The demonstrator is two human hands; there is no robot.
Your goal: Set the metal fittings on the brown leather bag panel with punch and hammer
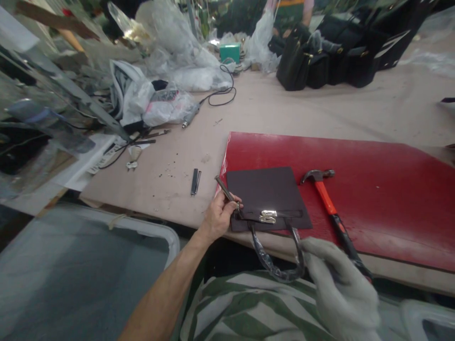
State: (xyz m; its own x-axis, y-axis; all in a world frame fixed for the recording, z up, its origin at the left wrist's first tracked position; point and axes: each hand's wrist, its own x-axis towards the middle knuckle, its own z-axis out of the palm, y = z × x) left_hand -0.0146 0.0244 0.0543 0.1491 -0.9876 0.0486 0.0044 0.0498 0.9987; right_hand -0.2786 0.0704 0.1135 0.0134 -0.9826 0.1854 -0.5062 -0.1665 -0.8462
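My bare left hand (221, 213) pinches a metal rod like a punch (223, 187), tilted, at the left edge of a dark brown leather bag panel (263, 189). A shiny metal clasp (268, 217) and a strap sit near the panel's front edge. From that edge a plastic-wrapped bag handle (268, 267) hangs over the table side. My gloved right hand (337, 279) has its fingertips closed at the handle's right side. Right of the panel lies a claw hammer (329, 203) with an orange and black grip, close to my right hand but untouched.
A red board (377, 189) lies under the panel and hammer. Left of it are two small metal tools (195, 182) and scattered tiny parts (168, 170). Black bags (320, 61) and plastic-wrapped items (170, 104) stand farther back. A grey bin (88, 265) is at lower left.
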